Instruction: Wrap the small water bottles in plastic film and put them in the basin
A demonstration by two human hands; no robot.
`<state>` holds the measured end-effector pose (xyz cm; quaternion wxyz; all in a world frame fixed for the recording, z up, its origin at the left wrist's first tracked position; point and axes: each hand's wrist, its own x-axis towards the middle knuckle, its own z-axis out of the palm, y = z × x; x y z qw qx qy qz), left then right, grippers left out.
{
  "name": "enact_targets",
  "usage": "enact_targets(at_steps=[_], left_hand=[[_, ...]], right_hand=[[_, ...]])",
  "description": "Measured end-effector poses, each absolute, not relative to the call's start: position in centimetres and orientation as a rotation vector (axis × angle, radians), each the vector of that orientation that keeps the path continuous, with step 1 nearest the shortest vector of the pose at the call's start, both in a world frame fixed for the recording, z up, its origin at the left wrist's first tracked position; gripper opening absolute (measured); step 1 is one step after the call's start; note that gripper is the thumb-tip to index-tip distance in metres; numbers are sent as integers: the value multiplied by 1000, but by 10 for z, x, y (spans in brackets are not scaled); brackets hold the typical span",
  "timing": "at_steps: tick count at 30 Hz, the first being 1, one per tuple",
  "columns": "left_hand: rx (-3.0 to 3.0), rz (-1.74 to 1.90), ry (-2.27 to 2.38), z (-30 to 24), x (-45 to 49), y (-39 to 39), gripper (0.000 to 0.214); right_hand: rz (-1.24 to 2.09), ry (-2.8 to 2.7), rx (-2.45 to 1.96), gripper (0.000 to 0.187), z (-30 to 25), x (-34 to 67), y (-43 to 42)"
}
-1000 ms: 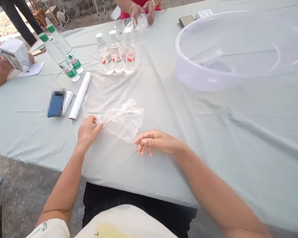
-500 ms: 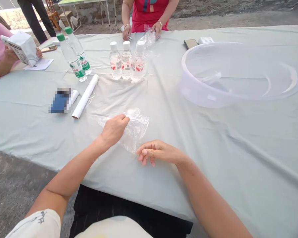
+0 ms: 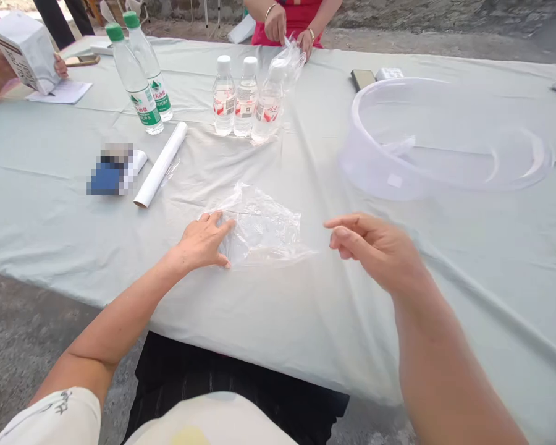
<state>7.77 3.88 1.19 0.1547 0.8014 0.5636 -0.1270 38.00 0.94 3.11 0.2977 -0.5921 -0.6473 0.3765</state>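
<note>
A thin clear plastic bag point(image 3: 269, 228) lies crumpled but spread out on the pale green tablecloth point(image 3: 278, 315). My left hand point(image 3: 204, 241) presses on its left edge, fingers spread and open. To the right of the bag, my right hand point(image 3: 380, 247) hovers apart from it, the index finger stretched out and the thumb just below; nothing shows between them. Beyond my left hand is a white roll point(image 3: 161, 165) with a brown core, a bit of clear film along its side.
Three small water bottles point(image 3: 245, 102) and two green-capped bottles point(image 3: 141, 86) stand farther back. At right sits a large translucent basin point(image 3: 375, 167). A blurred blue item point(image 3: 109, 176) lies at left. Across the table a person in red point(image 3: 296, 25) handles clear plastic; another holds a white box point(image 3: 23, 52).
My left hand has opened from a fist and lies on the bag's left edge. My right hand has moved right and up, and the bag is spread wider. The view has shifted slightly.
</note>
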Motion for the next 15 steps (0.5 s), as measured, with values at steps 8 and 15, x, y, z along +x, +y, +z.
enact_targets(at_steps=[8, 15], left_hand=[[2256, -487, 1604, 17, 81, 32, 119], [2132, -468, 1680, 12, 67, 34, 125]], right_hand=[[894, -2523, -1202, 31, 3, 306, 67], [630, -2712, -1681, 82, -10, 341, 110]])
